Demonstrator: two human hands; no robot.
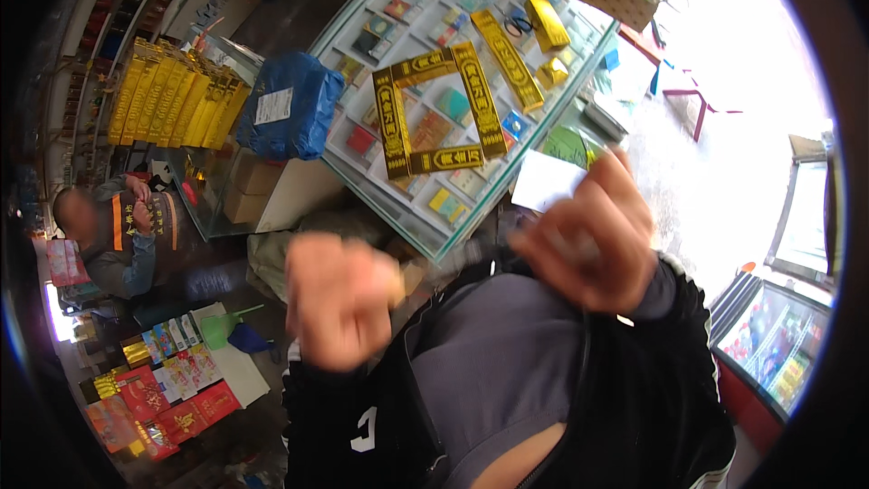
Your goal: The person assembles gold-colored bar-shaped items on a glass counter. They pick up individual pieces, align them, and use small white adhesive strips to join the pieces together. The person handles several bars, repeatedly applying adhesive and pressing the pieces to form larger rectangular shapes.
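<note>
Blurred left hand and right hand curl, grip unclear, near the table where a yellow box frame separates blue parcel from scissors

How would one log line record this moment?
left hand: raised, curled, blurred | right hand: raised, curled, blurred | glass counter: gold strips forming rectangle

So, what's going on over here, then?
A person has their left hand and right hand raised near their body; both are too blurred to tell whether they hold anything. On the glass counter, four long gold boxes form a four-sided frame, with scissors nearby. A blue parcel lies left of it. Another person is farther left.
</note>
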